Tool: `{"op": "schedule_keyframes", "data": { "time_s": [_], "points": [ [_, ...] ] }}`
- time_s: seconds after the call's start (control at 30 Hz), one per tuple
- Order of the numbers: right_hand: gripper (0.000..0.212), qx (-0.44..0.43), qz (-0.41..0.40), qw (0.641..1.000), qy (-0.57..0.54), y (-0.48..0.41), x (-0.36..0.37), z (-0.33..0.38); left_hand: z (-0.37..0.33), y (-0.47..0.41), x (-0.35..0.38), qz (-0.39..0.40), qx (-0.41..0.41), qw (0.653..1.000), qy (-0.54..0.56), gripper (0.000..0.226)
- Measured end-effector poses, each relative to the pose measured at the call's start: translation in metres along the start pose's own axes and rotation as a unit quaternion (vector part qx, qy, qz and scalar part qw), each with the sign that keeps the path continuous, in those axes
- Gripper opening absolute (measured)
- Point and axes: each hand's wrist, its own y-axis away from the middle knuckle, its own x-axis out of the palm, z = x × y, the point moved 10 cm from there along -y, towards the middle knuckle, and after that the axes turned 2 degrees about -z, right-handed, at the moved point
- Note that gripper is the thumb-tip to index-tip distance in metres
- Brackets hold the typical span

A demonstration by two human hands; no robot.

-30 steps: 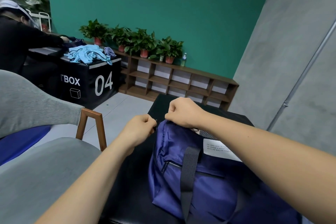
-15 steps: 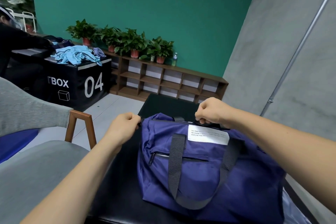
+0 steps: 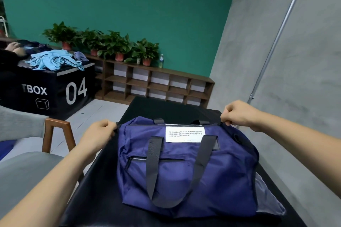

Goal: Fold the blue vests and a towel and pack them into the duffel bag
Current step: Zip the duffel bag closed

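Black table [image 3: 103,199], matte top, long axis running away from the camera. A navy duffel bag [image 3: 184,175] lies directly on it, front panel up, with the white label and dark strap handles uppermost. Pale grey-lilac cloth [image 3: 267,201] lies on the table at the bag's near right corner, touching the bag; whether it continues beneath cannot be told.
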Motion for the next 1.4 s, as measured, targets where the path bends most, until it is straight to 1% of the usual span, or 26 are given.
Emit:
{"op": "schedule_keyframes", "data": {
  "time_s": [0.2, 0.3, 0.5, 0.6, 0.67, 0.73, 0.8, 0.87, 1.0, 1.1, 1.27, 1.4],
  "points": [
    [0.015, 0.016, -0.028, 0.999, -0.008, 0.004, -0.025, -0.033, -0.003, 0.004, 0.003, -0.006, -0.001, 1.0, -0.014, 0.037],
    [0.018, 0.022, -0.04, 0.999, -0.004, 0.007, -0.034, -0.048, 0.001, 0.004, 0.006, -0.004, -0.006, 1.0, -0.023, 0.035],
    [0.014, 0.02, -0.05, 0.998, 0.021, 0.003, -0.04, -0.063, 0.004, 0.005, 0.007, -0.009, -0.013, 0.999, -0.031, 0.031],
    [0.014, 0.016, -0.035, 0.999, 0.036, 0.003, -0.038, -0.064, 0.006, 0.005, 0.007, -0.012, -0.014, 0.999, -0.039, 0.032],
    [0.011, -0.002, -0.022, 0.998, 0.059, 0.003, -0.034, -0.062, 0.006, 0.007, 0.009, -0.002, -0.008, 0.999, -0.032, 0.031],
    [0.008, -0.038, -0.02, 0.994, 0.103, 0.004, -0.031, -0.052, 0.001, 0.011, 0.011, 0.01, 0.005, 1.0, 0.002, 0.028],
    [0.009, -0.091, -0.019, 0.986, 0.137, 0.008, -0.024, -0.034, -0.007, 0.014, 0.01, 0.014, 0.025, 0.999, 0.044, 0.023],
    [0.01, -0.149, 0.002, 0.979, 0.141, 0.014, -0.009, -0.01, -0.016, 0.018, 0.013, 0.029, 0.042, 0.997, 0.061, 0.02],
    [0.018, -0.222, 0.071, 0.962, 0.145, 0.018, 0.031, 0.026, -0.024, 0.035, 0.037, 0.089, 0.059, 0.993, 0.041, 0.019],
    [0.026, -0.262, 0.083, 0.946, 0.175, 0.014, 0.058, 0.052, -0.027, 0.045, 0.049, 0.105, 0.075, 0.992, 0.011, 0.02],
    [0.039, -0.286, 0.122, 0.922, 0.232, 0.006, 0.104, 0.088, -0.028, 0.053, 0.064, 0.128, 0.107, 0.986, -0.031, 0.023],
    [0.038, -0.266, 0.151, 0.917, 0.254, -0.007, 0.131, 0.104, -0.029, 0.053, 0.066, 0.129, 0.139, 0.979, -0.069, 0.023]
  ]
}}
